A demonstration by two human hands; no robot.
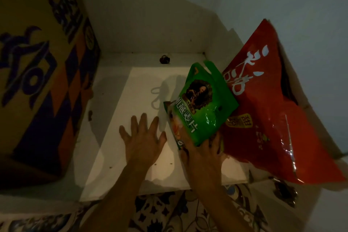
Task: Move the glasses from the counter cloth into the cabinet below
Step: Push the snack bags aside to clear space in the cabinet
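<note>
Fingers: left hand (pixel 143 137) lies flat with fingers spread and straight on the white shelf floor (pixel 116 128), holding nothing; right hand (pixel 202 153) has its fingers curled round the lower edge of the green snack packet (pixel 204 105), fingertips tucked under it and mostly hidden.
Task's thing: no glasses show anywhere here; the view looks into the cabinet, so they are presumably up on the counter cloth, out of view.
Step in hand: by my reading, making room on the shelf before any glass comes down.
Doing it well: shift the green packet rightward against the red bag (pixel 267 111), keep it low so nothing topples, and leave a flat bare patch in the middle, which the left hand seems to be checking.
Beside it: the red bag leans tilted on the right wall, touching the green packet.
Left side: a large yellow-and-blue carton (pixel 43 73) stands well apart from the hands and narrows the shelf.
Back: a small dark object (pixel 164 59) sits at the rear edge; what it is cannot be told.
Risk: light is dim, and the leaning red bag could slide into the cleared patch.
Below: patterned floor tiles (pixel 169 211) show in front of the shelf.
</note>
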